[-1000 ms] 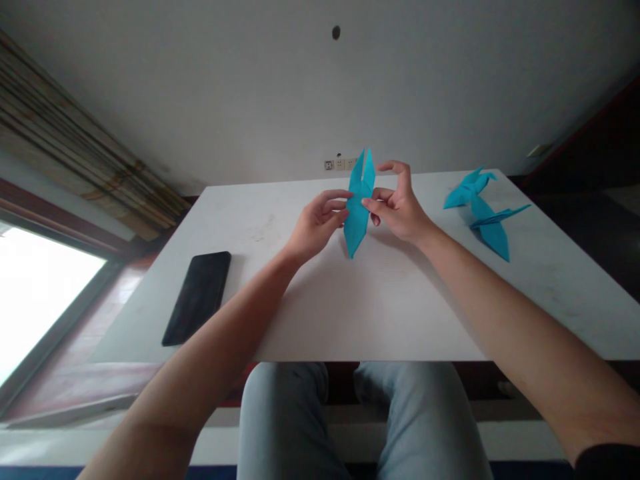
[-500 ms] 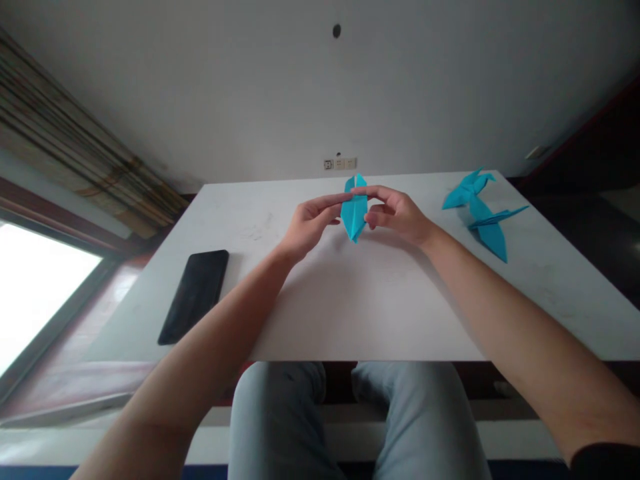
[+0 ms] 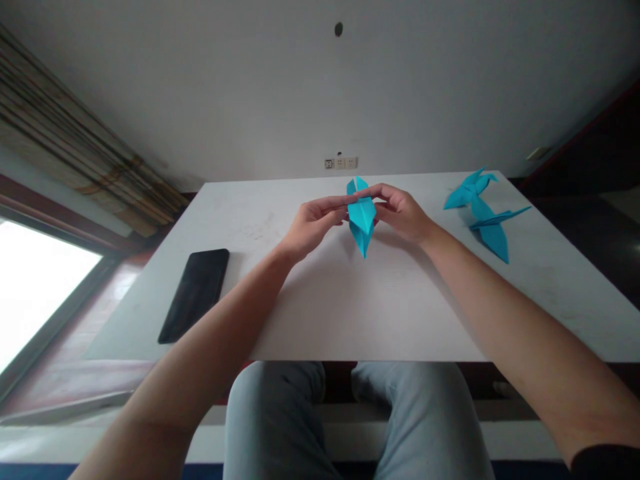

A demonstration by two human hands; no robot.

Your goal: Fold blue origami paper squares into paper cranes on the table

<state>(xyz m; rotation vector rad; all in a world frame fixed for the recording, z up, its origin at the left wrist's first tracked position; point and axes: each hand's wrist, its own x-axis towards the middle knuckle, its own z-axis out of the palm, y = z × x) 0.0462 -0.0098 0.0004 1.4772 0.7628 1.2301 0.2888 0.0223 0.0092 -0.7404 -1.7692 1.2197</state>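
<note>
Between my two hands, over the far middle of the white table (image 3: pixel 310 313), is a folded piece of blue paper (image 3: pixel 362 215). Its layers spread apart toward me, with one pointed flap hanging lower and a split tip at the far end. My left hand (image 3: pixel 316 223) pinches its left edge, index finger stretched across the paper. From the right, my right hand (image 3: pixel 400 210) grips the other edge, its index finger on the upper part and its thumb partly hidden by the paper.
At the table's right lie two folded blue paper birds (image 3: pixel 470 189), (image 3: pixel 493 230) close together. A black phone (image 3: pixel 195 293) rests at the left, beside my left forearm. Wall sockets (image 3: pixel 341 163) sit just beyond the table's far edge; a curtain (image 3: pixel 85 147) hangs at the left.
The near flap of the blue paper has lifted and parted from the pointed flap below, which now reaches nearer to me. My right thumb has slipped partly behind the paper.
</note>
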